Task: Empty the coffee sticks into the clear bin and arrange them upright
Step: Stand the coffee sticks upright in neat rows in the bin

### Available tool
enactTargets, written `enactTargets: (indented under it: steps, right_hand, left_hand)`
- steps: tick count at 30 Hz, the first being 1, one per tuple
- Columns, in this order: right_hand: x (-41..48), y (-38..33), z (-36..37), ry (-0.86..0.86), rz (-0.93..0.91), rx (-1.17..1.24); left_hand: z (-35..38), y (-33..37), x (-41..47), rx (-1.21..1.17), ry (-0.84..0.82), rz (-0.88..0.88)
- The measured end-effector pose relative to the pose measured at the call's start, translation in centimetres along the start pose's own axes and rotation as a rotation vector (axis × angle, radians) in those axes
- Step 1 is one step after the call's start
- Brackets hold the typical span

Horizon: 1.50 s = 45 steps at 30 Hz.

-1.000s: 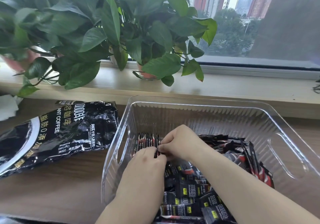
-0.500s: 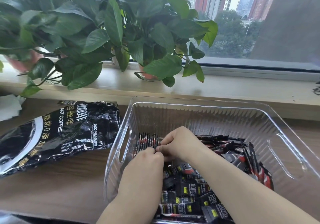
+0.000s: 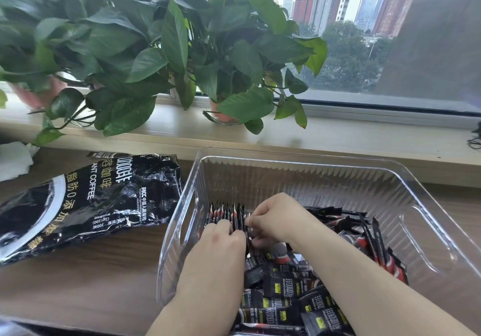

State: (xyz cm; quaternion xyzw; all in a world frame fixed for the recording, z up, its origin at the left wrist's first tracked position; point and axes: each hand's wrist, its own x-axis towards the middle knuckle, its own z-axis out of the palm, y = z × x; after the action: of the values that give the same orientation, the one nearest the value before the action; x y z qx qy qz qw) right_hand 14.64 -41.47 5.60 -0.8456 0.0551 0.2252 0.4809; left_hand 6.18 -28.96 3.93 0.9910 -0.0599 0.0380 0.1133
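Observation:
A clear ribbed plastic bin stands on the wooden desk. Several black coffee sticks stand upright in a row against its left wall. A loose pile of coffee sticks lies flat across the bin's floor, with more leaning at the right. My left hand reaches into the bin and its curled fingers press on the near end of the upright row. My right hand sits just right of the row, fingertips pinching a stick at the row's right end.
The empty black coffee bag lies flat on the desk left of the bin. Potted green plants stand on the window sill behind. White crumpled paper sits at the far left edge. A black cable is at the right.
Both hands stay at the upright row's right end. The right hand has edged slightly left and closer to the left hand; the row looks tighter.

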Motion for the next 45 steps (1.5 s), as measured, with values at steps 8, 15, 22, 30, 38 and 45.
enactTargets:
  steps: [8, 15, 22, 30, 38, 45]
  right_hand:
    - [0.5, 0.3, -0.1, -0.006, -0.039, -0.024]
    - [0.6, 0.5, 0.2, -0.016, -0.117, -0.156]
    - [-0.3, -0.4, -1.4, -0.047, -0.156, -0.349]
    - [-5.5, -1.6, -9.6, 0.074, -0.317, -0.683]
    - [-4.6, 1.9, -9.9, 0.085, -0.294, -0.949]
    - [-2.6, 3.0, -8.7, 0.153, -0.257, -1.008]
  left_hand:
    - [0.1, -0.1, 0.1, 0.011, -0.016, 0.008]
    - [-0.1, 0.1, 0.3, 0.091, -0.051, 0.074]
    - [0.0, 0.3, 0.2, 0.165, -0.144, 0.062]
    - [0.0, 0.4, -0.1, 0.096, -0.148, -0.002]
    - [0.2, 0.6, -0.1, 0.027, -0.148, -0.05]
    - [0.0, 0.7, -0.1, -0.011, -0.165, -0.068]
